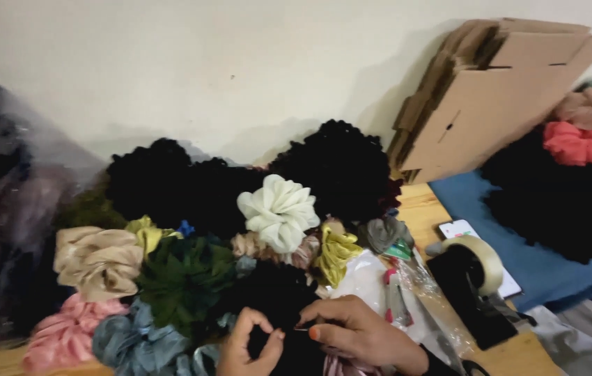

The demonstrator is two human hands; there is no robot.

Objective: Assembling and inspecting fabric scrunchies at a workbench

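At the bottom middle, my left hand (251,346) pinches a black scrunchie (275,296) between thumb and finger. My right hand (359,334) grips the same black fabric from the right, its fingertips with orange nails touching the cloth. Around them lies a heap of scrunchies: a white one (278,211) on top, a dark green one (184,275), a beige one (99,261), a pink one (66,334), a grey-blue one (136,345) and a yellow one (336,254).
Large black scrunchies (338,167) are piled against the wall. Flattened cardboard boxes (498,90) lean at the right. A tape dispenser (473,275), clear plastic bags (414,299), a blue cloth (554,268) and a bagged pile at the left (3,209) sit on the wooden table (425,202).
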